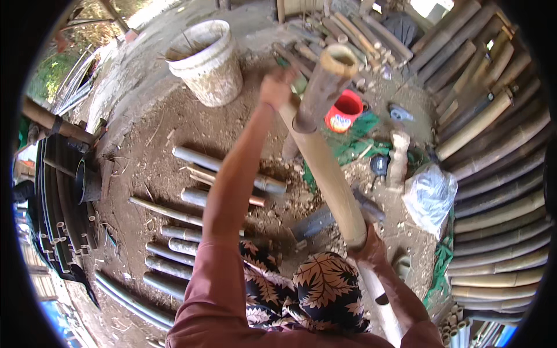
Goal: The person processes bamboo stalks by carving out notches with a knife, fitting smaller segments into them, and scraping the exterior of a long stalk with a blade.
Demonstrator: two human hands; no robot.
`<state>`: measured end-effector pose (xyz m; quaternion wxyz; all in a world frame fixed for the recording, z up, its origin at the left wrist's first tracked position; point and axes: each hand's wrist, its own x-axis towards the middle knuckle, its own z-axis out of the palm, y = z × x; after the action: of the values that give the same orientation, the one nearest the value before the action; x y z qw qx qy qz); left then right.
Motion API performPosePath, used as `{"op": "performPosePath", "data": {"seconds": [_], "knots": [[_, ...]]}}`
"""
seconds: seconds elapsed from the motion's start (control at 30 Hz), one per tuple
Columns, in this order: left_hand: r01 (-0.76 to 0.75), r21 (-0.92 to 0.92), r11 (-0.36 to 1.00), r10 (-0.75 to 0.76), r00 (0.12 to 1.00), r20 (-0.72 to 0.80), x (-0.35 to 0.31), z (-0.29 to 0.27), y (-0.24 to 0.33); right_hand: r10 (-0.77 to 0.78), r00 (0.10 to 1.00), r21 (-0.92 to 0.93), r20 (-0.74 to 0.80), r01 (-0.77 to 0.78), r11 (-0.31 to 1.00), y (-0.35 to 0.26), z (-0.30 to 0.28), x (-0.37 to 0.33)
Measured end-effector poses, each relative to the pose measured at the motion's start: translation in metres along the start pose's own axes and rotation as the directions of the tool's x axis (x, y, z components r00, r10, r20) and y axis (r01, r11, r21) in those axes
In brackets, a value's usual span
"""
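Observation:
A long pale bamboo pole (328, 171) slants across the middle of the view, from far left to near right. My left hand (277, 88) is closed at its far end, the fingers partly smeared. Around the near end wraps my right hand (369, 246). A shorter, darker bamboo tube (319, 93) rises from the pole close to my left hand, its hollow top facing up. Whether the two are joined or only touching, I cannot tell. Under my right forearm lies a pale bamboo length (378, 290) with a dark hole.
Cut bamboo pieces (183, 233) lie in rows on the dirt at left. A stained white bucket (212, 78) stands far left, a red container (344, 110) beyond the pole. Bamboo poles (499, 211) are stacked at right, near a clear plastic bag (430, 194). Dark pipes (55, 180) fill the left edge.

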<state>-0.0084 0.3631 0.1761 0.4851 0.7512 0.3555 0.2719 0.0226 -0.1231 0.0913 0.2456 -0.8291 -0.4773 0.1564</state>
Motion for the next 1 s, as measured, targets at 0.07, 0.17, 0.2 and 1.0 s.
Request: {"op": "performPosePath", "data": {"seconds": [0.07,0.17,0.2,1.0], "knots": [[-0.07,-0.797,0.6,0.283,0.95,0.129,-0.017,-0.036,0.025,0.118,0.985,0.051,0.127,-0.125,0.991,-0.005,0.02,0.006],[-0.487,-0.261,0.834,0.523,0.848,0.088,-0.045,-0.038,0.093,0.147,0.974,0.093,0.171,-0.164,0.982,-0.006,0.03,0.025],[-0.507,-0.101,0.856,0.514,0.857,0.05,-0.049,-0.03,0.107,0.12,0.983,0.1,0.142,-0.135,0.986,-0.005,0.031,0.028],[-0.043,0.723,0.689,-0.293,0.897,0.332,-0.223,-0.03,-0.169,0.146,0.424,0.351,0.894,-0.864,0.362,0.136,0.071,0.008]]}}
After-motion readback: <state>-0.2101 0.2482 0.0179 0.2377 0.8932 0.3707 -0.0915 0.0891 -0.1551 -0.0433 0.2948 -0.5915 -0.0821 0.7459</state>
